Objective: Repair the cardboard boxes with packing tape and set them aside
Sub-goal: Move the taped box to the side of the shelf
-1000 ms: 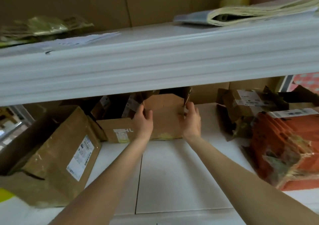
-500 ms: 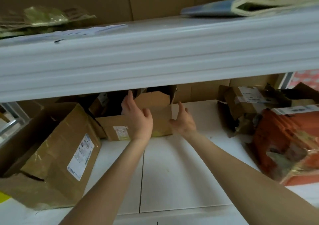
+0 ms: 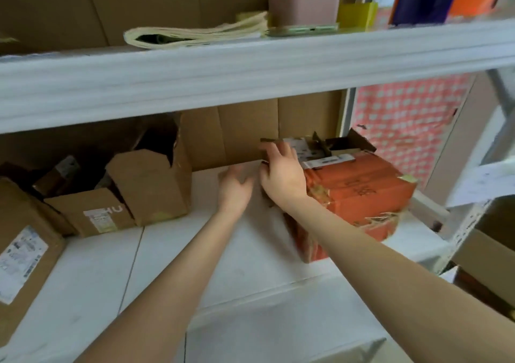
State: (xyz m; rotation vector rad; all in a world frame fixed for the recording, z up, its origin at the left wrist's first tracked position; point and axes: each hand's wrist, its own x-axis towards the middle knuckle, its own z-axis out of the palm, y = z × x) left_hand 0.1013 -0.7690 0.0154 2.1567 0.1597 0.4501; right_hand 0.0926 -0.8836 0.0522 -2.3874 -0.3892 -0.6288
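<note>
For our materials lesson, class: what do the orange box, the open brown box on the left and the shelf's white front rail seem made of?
Orange box: likely cardboard with a printed orange face; torn edges show brown fibre. Open brown box: plain matt cardboard, creased flaps. Front rail: probably painted metal, smooth and ridged; plastic is possible.

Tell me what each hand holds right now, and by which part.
The right hand grips the small brown box behind the orange box by its left end, fingers over the top edge. The left hand hangs open beside it, holding nothing.
</note>
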